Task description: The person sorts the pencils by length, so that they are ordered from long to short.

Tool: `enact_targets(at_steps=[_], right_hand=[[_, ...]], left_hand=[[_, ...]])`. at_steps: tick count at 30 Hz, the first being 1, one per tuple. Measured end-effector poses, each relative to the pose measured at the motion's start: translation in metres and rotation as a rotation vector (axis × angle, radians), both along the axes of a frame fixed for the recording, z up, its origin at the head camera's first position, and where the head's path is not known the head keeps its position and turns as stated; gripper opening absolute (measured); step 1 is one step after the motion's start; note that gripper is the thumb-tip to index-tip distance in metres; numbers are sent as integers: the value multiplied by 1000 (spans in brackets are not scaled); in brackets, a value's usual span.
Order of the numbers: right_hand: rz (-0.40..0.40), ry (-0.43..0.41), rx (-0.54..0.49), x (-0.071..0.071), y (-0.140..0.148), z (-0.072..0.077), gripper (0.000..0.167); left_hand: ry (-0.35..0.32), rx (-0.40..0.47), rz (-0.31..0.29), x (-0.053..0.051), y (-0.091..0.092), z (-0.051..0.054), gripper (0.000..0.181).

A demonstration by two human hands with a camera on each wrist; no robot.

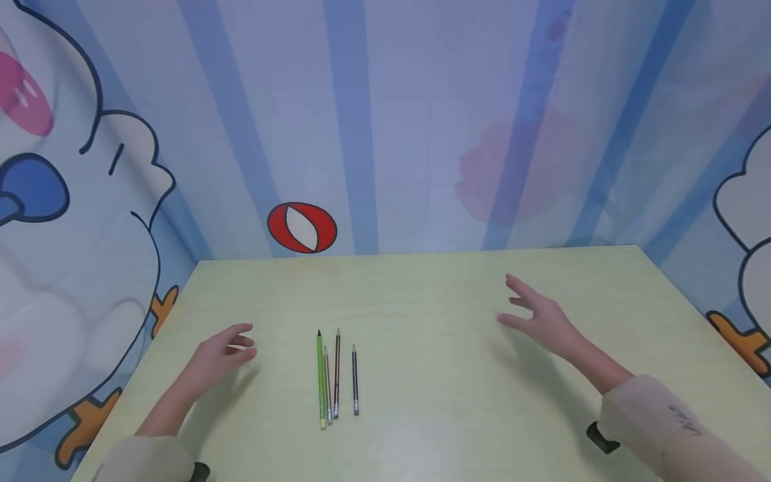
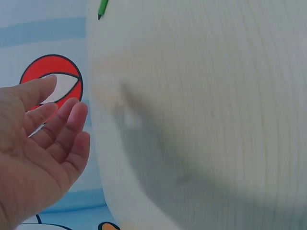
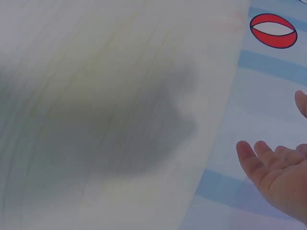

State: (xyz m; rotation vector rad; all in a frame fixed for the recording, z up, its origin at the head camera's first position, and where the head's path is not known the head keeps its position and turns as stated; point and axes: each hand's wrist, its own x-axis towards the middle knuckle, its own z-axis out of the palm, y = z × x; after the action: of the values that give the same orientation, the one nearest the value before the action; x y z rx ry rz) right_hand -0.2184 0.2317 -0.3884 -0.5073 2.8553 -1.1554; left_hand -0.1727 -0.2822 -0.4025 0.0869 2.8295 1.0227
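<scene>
Head | four pencils (image 1: 336, 375) | right of left hand (image 1: 218, 356), apart

Wide passage across counter (image 1: 434, 375) between dark blue pencil (image 1: 355, 383) and right hand (image 1: 547, 325). Narrower lane between left hand (image 1: 218, 359) and green pencil (image 1: 321, 381). Slim gap separates dark blue pencil from dark red pencil (image 1: 337, 376); brownish pencil (image 1: 328, 388) blocks room left of that. Backdrop (image 1: 409, 134) bounds far edge.

Green pencil (image 1: 321, 380), maroon pencil (image 1: 337, 373), yellowish table (image 1: 434, 375), striped blue backdrop (image 1: 409, 134)
</scene>
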Motion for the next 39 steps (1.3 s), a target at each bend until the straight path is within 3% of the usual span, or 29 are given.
enact_targets(at_steps=[8,12,17,25,32,39], right_hand=[[78,-221,-396,-2,-35,-1,68],[80,-296,-514,-4,-51,-4,65],[46,-377,-619,-5,-72,-6,61],[27,-471,-702,-2,-105,-5,58],[37,-519,-731,-2,-134,-8,53],[13,-537,-714,-2,-162,-11,46]], left_hand=[[-129,182,54,-6,21,2,54],[-189,252,95,-8,31,-1,56],[-216,309,118,-9,44,-5,56],[-247,383,139,-8,61,-14,57],[-244,439,143,-2,76,-13,48],[-212,411,220,-1,87,-13,42]])
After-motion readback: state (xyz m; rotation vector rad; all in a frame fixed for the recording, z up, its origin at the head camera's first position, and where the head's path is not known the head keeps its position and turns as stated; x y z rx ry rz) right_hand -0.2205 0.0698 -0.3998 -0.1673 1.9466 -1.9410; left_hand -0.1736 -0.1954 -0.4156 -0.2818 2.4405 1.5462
